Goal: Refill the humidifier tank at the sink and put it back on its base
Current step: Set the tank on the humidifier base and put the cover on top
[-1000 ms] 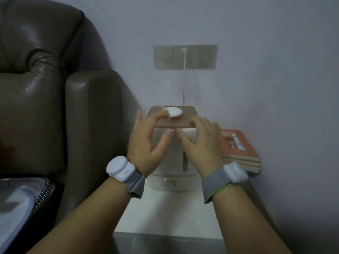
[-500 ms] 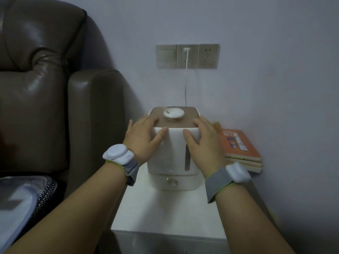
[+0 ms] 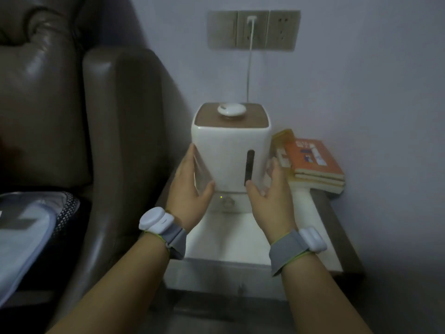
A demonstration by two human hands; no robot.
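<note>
1. The humidifier tank (image 3: 230, 150), a white rounded-square body with a brown top and a white cap (image 3: 231, 109), is seen seated upright on its base (image 3: 227, 201) at the back of the white table (image 3: 240, 239), beside the armrest of a dark leather chair (image 3: 115, 116).

2. The left hand (image 3: 190, 182) is laid flat against the tank's lower left side and the right hand (image 3: 271, 189) against its lower right side, thumbs towards the front. The tank is cupped between both palms; whether it is firmly squeezed or only touched cannot be told.

3. A lit green indicator (image 3: 220, 196) and a knob (image 3: 227, 202) are visible on the base, and a white cord (image 3: 249, 68) is run up to a wall socket (image 3: 251, 28) behind.

4. The shell is judged to be stiff, glossy plastic, so it may be slippery under bare palms. A low grip with the fingers wrapped round the corners is judged to be safer than pressure on the flat faces.

5. Little weight is to be expected now if the tank is nearly empty, which the dark level window (image 3: 249, 167) does not show clearly; far more is to be expected once it is filled.

6. A straight upward lift is judged best, so that the base is not dragged and the stack of books (image 3: 310, 165) just beside the right hand is not knocked.
</note>
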